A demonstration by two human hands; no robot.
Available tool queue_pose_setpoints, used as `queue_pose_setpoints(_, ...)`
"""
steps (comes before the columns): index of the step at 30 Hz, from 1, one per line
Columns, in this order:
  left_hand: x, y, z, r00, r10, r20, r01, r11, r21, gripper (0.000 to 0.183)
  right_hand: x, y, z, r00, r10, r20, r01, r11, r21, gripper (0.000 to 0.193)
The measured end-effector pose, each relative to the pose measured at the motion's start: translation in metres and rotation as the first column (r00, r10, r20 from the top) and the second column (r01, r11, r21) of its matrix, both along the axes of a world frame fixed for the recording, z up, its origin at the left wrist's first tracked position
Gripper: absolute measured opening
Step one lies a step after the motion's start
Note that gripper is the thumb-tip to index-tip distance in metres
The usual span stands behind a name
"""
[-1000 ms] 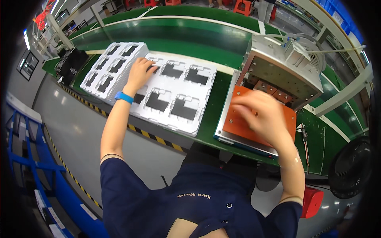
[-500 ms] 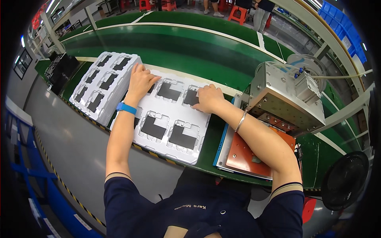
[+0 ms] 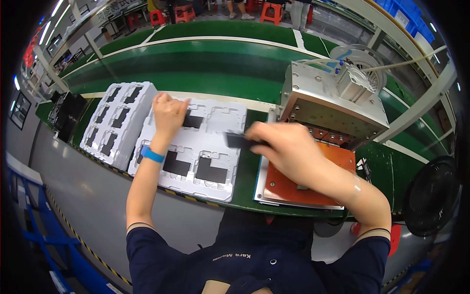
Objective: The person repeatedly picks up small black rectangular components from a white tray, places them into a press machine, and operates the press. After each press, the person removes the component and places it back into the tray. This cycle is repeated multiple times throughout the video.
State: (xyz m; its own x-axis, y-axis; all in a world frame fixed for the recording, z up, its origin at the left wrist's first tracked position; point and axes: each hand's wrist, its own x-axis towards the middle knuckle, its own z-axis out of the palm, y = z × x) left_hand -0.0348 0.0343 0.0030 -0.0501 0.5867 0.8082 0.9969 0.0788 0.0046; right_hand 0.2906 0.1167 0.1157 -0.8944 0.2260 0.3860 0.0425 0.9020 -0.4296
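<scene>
In my right hand (image 3: 289, 149) is a thin black piece (image 3: 237, 140), pinched at its right end and blurred by motion. It is off the tray, between the tray's right edge and the orange plate. My left hand (image 3: 169, 117) is over the upper left of the white moulded tray (image 3: 200, 142), fingers bent and thumb held apart, nothing visible in it. Under the hand, one pocket is hidden. Flat black L-shaped pieces (image 3: 211, 170) lie in other pockets; the upper right pocket (image 3: 225, 118) is bare.
Left of the tray stands a stack of white trays (image 3: 120, 132) with black pieces on top. On the right, a metal press (image 3: 338, 98) with tubes sits behind an orange plate (image 3: 313, 176). A black round fan (image 3: 431, 196) is at far right. Behind runs a green conveyor belt (image 3: 196, 63).
My right hand has lifted the black piece out of the upper right pocket and moved right and nearer. My left hand stays over the tray's upper left. The view has shifted.
</scene>
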Motion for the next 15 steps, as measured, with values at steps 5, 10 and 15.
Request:
queue_pose_setpoints(5, 0.080, 0.025, -0.007, 0.960, -0.230, 0.159, 0.264, 0.935, -0.237, 0.040, 0.131, 0.007, 0.023, 0.952, -0.236, 0.196, 0.307, 0.719, -0.624, 0.030)
queue_pose_setpoints(10, 0.100, 0.032, -0.019, 0.985, -0.153, 0.084, 0.172, 0.924, -0.342, 0.028, 0.191, 0.041, -0.018, 0.857, -0.384, 0.343, 0.499, 0.459, -0.735, 0.027)
queue_pose_setpoints(15, 0.169, 0.028, 0.052, 0.900, -0.407, 0.156, 0.428, 0.893, -0.141, 0.019, 0.172, 0.024, -0.034, 0.852, -0.501, 0.152, 0.513, 0.740, -0.436, 0.018)
